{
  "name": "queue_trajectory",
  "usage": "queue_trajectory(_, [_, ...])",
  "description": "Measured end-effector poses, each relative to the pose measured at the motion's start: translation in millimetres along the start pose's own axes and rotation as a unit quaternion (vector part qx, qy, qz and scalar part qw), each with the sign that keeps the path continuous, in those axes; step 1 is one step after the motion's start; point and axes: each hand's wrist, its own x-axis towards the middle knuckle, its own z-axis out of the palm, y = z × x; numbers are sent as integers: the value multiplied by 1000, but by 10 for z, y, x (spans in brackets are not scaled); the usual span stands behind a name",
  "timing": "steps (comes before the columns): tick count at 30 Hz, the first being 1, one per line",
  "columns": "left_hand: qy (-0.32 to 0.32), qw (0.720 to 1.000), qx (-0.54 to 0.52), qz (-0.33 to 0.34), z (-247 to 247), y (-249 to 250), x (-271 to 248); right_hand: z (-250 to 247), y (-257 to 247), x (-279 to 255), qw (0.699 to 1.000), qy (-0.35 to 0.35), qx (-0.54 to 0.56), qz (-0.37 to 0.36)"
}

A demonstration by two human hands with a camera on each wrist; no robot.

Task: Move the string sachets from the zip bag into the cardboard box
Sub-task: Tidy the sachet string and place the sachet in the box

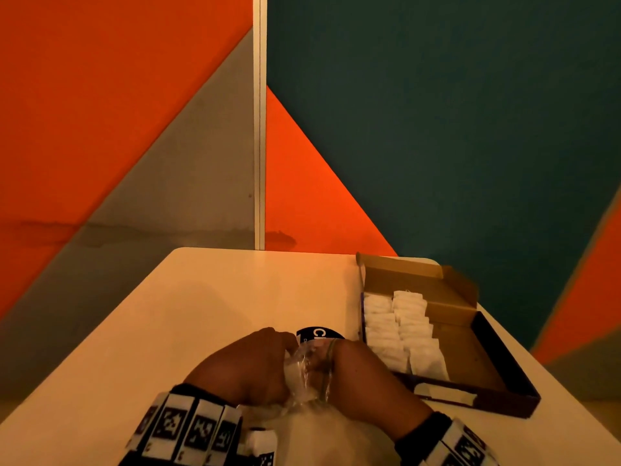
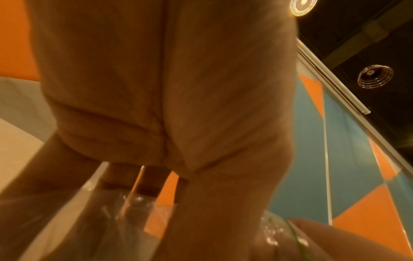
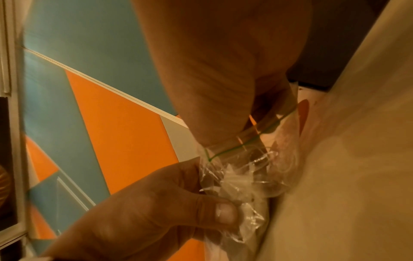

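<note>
A clear zip bag point(image 1: 306, 375) lies at the table's near edge, its crumpled mouth raised between both hands. My left hand point(image 1: 255, 364) pinches the left side of the mouth, thumb pressed on the plastic point(image 3: 225, 214). My right hand point(image 1: 363, 375) grips the right side; its curled fingers point(image 3: 268, 109) show through the plastic by the green zip line. Whitish contents fill the bag's body point(image 1: 319, 435), blurred. The open cardboard box point(image 1: 477, 351) stands to the right, with two rows of white sachets point(image 1: 400, 327) along its left side.
A black round label point(image 1: 319, 332) sits on the cream table point(image 1: 218, 297) just beyond the hands. Orange, grey and teal wall panels rise right behind the table's far edge. The box's right half shows bare cardboard.
</note>
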Motion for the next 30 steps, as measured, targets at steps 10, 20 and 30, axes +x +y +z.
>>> queue_trajectory(10, [-52,997,42,-27,31,162,-132,22,-43,-144,991,-22,124,39])
queue_trajectory(20, [-38,995,49,-79,63,332,-337,-103,-222,-356,948,-51,291,115])
queue_trajectory(30, [-4,995,44,-87,233,388,-426,35,-134,-361,938,26,265,224])
